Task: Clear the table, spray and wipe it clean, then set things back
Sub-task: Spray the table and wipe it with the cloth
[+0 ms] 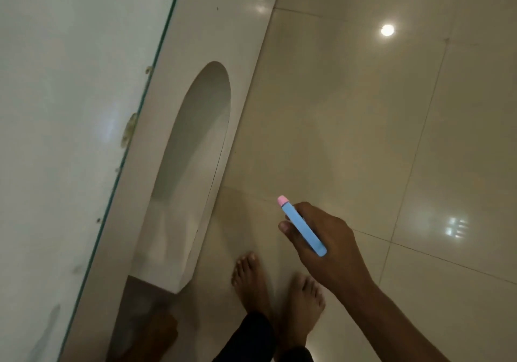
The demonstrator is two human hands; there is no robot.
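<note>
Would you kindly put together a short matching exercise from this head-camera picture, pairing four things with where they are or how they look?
Things:
1. blue pen-like item
2. glass tabletop
3. bare feet
4. tiled floor

Descriptions:
A. standing on the tiles beside the table
B. held in the right hand, pink tip pointing away from the person
C. glossy, showing a bright round reflection of a lamp
D. greenish along its edge, with smudges near that edge

Pairs: 1-B, 2-D, 3-A, 4-C
</note>
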